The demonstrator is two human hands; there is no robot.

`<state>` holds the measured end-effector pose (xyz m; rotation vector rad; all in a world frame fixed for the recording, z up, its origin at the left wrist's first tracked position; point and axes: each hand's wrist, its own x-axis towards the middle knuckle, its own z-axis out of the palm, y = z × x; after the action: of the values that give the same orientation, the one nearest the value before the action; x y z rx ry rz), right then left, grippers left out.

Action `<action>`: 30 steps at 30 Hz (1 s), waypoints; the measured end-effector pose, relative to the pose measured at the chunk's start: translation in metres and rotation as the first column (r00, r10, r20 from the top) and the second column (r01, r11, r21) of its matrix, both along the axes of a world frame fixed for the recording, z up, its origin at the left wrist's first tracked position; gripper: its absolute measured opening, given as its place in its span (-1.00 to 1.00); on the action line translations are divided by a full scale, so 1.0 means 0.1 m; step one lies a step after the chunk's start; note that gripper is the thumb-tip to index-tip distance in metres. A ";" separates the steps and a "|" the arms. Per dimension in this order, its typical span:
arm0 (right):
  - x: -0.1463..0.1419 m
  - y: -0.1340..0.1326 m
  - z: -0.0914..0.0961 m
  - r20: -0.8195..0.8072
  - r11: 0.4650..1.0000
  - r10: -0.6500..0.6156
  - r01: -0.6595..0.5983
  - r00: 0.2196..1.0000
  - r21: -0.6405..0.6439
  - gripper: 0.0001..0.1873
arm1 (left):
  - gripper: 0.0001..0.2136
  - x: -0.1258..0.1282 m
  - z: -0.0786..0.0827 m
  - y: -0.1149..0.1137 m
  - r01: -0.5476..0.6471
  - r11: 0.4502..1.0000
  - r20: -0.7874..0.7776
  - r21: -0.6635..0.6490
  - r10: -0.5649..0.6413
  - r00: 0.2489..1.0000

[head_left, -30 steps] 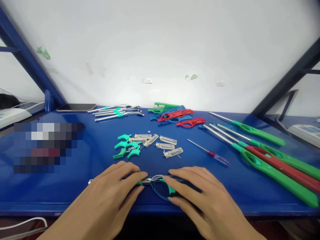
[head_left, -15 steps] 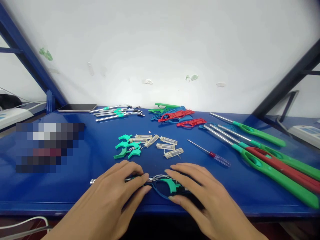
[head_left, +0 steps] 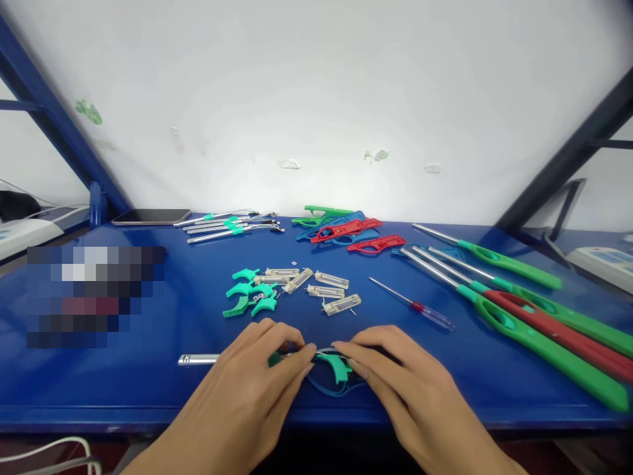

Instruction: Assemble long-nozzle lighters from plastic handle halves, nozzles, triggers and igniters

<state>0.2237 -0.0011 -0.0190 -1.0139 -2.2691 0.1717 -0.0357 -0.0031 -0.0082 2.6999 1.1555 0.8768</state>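
An opened long-reach lighter lies at the desk's front, its blue half-shell [head_left: 329,390] under my hands. Its metal tube [head_left: 198,359] sticks out to the left beneath my left hand [head_left: 262,373]. The green trigger [head_left: 339,368] sits in the shell between my hands. Thin pale wires [head_left: 325,350] arch over the trigger. The thumb and forefinger of my left hand are pinched at the left end of these wires. The fingers of my right hand [head_left: 400,373] are drawn together at the trigger's right side, by the wires. The handle's right end is hidden under that hand.
Beyond my hands lie loose green triggers [head_left: 242,290] and several clear fuel tanks [head_left: 329,291]. Farther back are tube assemblies [head_left: 217,229] and coloured half-shells [head_left: 343,229]. To the right lie a screwdriver [head_left: 430,315] and several assembled lighters [head_left: 544,336]. A phone [head_left: 151,216] lies back left.
My left hand has slid right along the lighter, baring more of the metal tube. The right hand's fingers have drawn together near the trigger. Both hands' fingertips are now closer together.
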 end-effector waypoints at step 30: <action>0.02 0.02 0.10 -0.251 0.997 0.018 -0.038 0.968 -0.072 -0.60 | -0.75 0.01 -0.02 0.01 -0.010 1.000 -0.002 0.004 0.010 1.000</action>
<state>0.2262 0.0014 -0.0091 -0.9419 -2.0602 0.3798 -0.0349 -0.0026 -0.0101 2.7007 1.1696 0.8787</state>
